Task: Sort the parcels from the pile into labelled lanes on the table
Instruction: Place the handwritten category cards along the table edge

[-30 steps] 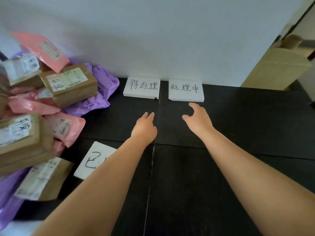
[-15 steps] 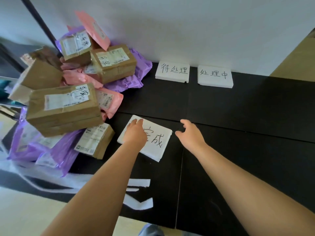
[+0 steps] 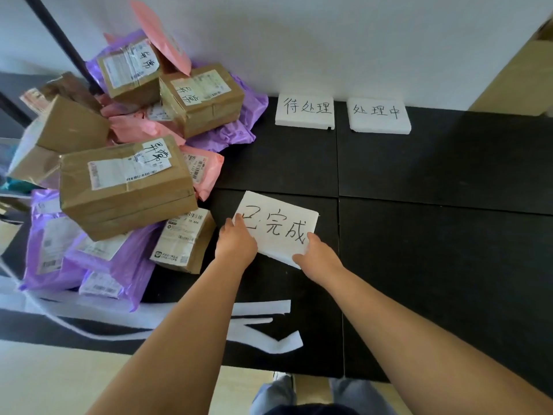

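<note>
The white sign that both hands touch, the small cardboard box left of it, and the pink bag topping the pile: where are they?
white sign (image 3: 278, 227): head view, middle of its written face.
small cardboard box (image 3: 183, 238): head view, its top label.
pink bag (image 3: 164, 35): head view, its middle.

On the black desk (image 3: 434, 250), the left grip (image 3: 236, 244) holds the left edge of a white card (image 3: 278, 226) lettered 已完成, and the right grip (image 3: 317, 254) holds its near right corner. The card lies askew, just right of a small brown box (image 3: 182, 241) at the foot of the parcel pile (image 3: 128, 181), which heaps brown boxes and pink and purple mailers over the desk's left side. The 待处理 card (image 3: 305, 110) and the 处理中 card (image 3: 378, 115) sit side by side along the far edge, against the wall (image 3: 329, 40).
</note>
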Demonstrator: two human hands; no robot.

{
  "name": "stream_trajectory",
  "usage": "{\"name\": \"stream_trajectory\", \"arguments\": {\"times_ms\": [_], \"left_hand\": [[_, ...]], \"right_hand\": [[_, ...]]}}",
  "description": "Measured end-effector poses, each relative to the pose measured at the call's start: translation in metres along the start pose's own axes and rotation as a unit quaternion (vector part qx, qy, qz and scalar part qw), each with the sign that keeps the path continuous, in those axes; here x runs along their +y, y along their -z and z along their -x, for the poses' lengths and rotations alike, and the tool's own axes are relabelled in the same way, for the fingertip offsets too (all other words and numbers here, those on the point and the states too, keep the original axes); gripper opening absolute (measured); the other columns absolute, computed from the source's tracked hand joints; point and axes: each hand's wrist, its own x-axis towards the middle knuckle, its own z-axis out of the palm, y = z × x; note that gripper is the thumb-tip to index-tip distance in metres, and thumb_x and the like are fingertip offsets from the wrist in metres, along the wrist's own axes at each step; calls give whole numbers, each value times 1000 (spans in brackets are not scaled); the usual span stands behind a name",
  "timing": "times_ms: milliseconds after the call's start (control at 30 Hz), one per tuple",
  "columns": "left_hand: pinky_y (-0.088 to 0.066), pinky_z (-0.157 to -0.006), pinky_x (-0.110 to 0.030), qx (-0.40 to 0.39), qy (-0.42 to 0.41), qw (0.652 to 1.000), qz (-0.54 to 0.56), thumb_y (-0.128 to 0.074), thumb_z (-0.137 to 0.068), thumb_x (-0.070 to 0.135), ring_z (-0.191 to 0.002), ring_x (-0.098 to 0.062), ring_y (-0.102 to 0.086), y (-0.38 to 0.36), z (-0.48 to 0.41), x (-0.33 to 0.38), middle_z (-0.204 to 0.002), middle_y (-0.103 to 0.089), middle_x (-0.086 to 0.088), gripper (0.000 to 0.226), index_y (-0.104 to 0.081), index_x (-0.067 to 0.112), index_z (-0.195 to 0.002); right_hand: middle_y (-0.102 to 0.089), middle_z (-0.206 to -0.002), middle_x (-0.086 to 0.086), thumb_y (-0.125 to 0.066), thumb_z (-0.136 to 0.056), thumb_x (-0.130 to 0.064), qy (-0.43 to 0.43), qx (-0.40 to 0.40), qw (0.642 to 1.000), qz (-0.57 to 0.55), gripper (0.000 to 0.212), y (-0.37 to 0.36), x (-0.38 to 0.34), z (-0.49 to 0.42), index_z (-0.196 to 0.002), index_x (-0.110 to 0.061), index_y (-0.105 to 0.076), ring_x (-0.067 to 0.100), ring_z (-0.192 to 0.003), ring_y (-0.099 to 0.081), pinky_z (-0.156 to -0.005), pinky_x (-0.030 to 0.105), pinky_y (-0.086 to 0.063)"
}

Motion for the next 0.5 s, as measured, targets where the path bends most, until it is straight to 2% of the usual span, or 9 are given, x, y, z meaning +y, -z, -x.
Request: {"name": "stream_trajectory", "arguments": {"times_ms": [233, 400, 500], "left_hand": [[-39, -104, -40, 36, -28, 999, -11, -48, -95, 16, -130, -32, -39, 1, 8, -1, -144, -37, -15, 63, -22, 13, -152], [-44, -93, -35, 104, -57, 993, -6, -47, -96, 14, -122, -28, -45, -2, 27, 13, -137, -43, -14, 49, -35, 12, -143], [-46, -90, -34, 132, -69, 989, 14, -48, -98, 15, -122, -26, -47, -11, 46, 34, -138, -43, -13, 47, -35, 13, -143]], "right_hand": [[-45, -148, 7, -58, -97, -22, -9, 7, 996, -83, 74, -4, 2, 3, -157, -18, -16, 26, -122, -54, -80, 28, -43], [-48, -143, 7, -58, -96, -17, 1, 66, 991, -114, 66, 11, 19, 8, -153, -19, -25, 19, -106, -54, -73, 26, -44], [-51, -140, 4, -61, -94, -14, 3, 116, 985, -129, 61, 29, 37, 13, -147, -23, -33, 20, -114, -58, -67, 23, -46]]}}
